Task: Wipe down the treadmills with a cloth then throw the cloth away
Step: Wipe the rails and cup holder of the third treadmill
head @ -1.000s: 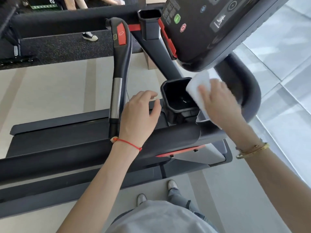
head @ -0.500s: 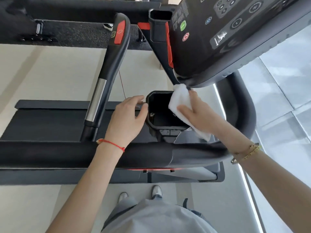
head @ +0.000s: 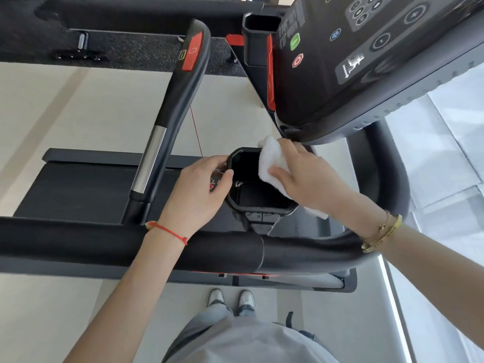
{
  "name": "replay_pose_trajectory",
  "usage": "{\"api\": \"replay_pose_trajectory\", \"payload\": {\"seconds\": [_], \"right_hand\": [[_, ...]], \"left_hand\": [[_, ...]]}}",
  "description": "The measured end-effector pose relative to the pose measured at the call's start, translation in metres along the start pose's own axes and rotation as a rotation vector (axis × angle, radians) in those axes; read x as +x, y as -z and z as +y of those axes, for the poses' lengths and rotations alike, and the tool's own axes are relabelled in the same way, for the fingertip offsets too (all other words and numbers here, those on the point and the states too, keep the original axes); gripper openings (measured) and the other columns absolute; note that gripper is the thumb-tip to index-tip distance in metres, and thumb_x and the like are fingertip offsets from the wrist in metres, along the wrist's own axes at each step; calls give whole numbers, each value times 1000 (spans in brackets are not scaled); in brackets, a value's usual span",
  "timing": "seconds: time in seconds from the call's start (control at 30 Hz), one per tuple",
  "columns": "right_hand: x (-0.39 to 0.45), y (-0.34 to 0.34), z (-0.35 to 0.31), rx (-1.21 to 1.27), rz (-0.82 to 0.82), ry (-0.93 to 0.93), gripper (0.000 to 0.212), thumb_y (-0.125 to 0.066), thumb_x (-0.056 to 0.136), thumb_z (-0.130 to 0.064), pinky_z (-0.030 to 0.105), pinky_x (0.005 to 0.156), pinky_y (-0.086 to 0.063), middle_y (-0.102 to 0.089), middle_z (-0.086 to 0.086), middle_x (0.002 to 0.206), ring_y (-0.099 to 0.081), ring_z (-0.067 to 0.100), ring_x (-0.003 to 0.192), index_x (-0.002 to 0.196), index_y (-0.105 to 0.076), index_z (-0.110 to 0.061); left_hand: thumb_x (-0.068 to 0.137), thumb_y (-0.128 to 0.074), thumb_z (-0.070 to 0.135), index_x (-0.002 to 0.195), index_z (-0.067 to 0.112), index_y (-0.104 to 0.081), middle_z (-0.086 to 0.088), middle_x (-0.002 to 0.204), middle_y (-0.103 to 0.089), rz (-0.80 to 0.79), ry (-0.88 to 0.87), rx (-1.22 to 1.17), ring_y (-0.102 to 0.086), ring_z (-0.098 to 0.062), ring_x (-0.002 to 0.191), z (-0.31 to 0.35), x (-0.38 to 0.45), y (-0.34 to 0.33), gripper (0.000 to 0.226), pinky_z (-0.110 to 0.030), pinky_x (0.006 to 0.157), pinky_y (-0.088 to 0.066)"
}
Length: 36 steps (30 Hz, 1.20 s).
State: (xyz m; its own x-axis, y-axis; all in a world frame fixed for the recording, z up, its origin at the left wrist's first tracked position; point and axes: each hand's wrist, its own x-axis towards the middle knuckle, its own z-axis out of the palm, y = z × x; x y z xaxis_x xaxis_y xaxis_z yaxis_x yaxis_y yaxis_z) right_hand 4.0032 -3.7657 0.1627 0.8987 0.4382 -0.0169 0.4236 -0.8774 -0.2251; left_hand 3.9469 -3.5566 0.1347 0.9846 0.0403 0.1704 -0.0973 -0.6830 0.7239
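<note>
A black treadmill fills the view, its thick side rail running across in front of me. Below the console sits a black cup holder. My right hand presses a folded white cloth against the holder's right rim, thumb on top of the cloth and fingers spread over it. The cloth's lower corner shows under my wrist. My left hand grips the holder's left rim, thumb on the edge and fingers curled behind it.
A handlebar with a silver sensor strip and a red button rises to the left. A second cup holder stands at the far side. The running belt lies below left. My shoes stand on pale floor.
My right hand has slid the cloth from the holder's outer right side up onto its right rim, closer to the console. My left hand has shifted onto the holder's left edge.
</note>
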Motion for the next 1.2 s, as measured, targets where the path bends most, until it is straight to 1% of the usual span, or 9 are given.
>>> {"api": "replay_pose_trajectory", "payload": {"seconds": [0.07,0.2,0.37,0.53,0.67,0.77,0.97,1.07,1.2], "right_hand": [[-2,0,-2,-24,48,58,54,-46,99,-34,36,76,-40,-43,8,143,-54,35,114,144,-30,-9],[10,2,-8,-80,81,222,54,-50,98,-32,31,99,-38,-46,4,142,-44,24,129,145,-33,-11],[47,1,-23,-133,-27,310,43,-50,97,-37,37,72,-44,-56,1,119,-58,27,100,133,-41,-17],[29,6,-11,-121,4,211,46,-44,98,-43,40,76,-48,-55,2,115,-58,28,99,135,-40,-17],[-9,4,-1,-68,64,76,58,-42,98,-40,28,71,-33,-45,9,131,-57,32,101,147,-27,-12],[-19,0,-3,68,39,-15,64,-42,99,-39,31,72,-34,-39,12,137,-56,36,103,151,-17,-12],[6,-1,-4,215,-5,-153,51,-45,100,-37,30,77,-26,-48,12,134,-52,33,115,143,-30,-14],[-10,-4,-4,361,19,-232,50,-47,99,-36,30,73,-31,-54,10,118,-54,29,101,138,-33,-9],[-30,-11,-2,359,-73,-315,38,-45,97,-43,23,52,-27,-48,2,74,-47,13,64,101,-34,-6]], "left_hand": [[96,-54,27,124,24,-64,11,108,-68,-1,2,9,-63,-2,95,-1,0,-1,30,-25,88,-54],[95,-51,29,123,25,-63,10,107,-67,-6,-15,14,-62,-1,94,-1,1,-2,30,-24,86,-53],[95,-52,31,122,22,-63,10,109,-66,7,-11,11,-60,-1,95,-2,1,-2,30,-32,88,-54],[95,-50,32,127,25,-62,12,112,-66,-7,-1,-8,-60,1,99,-1,1,-1,34,-29,90,-54],[96,-52,28,126,27,-62,13,108,-66,-1,-5,-16,-60,3,98,0,2,0,31,-25,90,-53],[96,-53,25,124,26,-63,13,106,-67,3,-11,-14,-61,2,96,0,3,-1,30,-18,88,-51],[95,-56,22,122,25,-64,13,101,-66,5,-8,-7,-60,7,92,2,3,0,28,-1,83,-42],[95,-56,21,121,23,-65,14,98,-65,7,-15,-4,-60,9,89,4,3,0,27,1,81,-41],[95,-57,20,120,20,-65,14,98,-65,8,-15,4,-59,12,86,4,3,0,26,5,78,-37]]}}
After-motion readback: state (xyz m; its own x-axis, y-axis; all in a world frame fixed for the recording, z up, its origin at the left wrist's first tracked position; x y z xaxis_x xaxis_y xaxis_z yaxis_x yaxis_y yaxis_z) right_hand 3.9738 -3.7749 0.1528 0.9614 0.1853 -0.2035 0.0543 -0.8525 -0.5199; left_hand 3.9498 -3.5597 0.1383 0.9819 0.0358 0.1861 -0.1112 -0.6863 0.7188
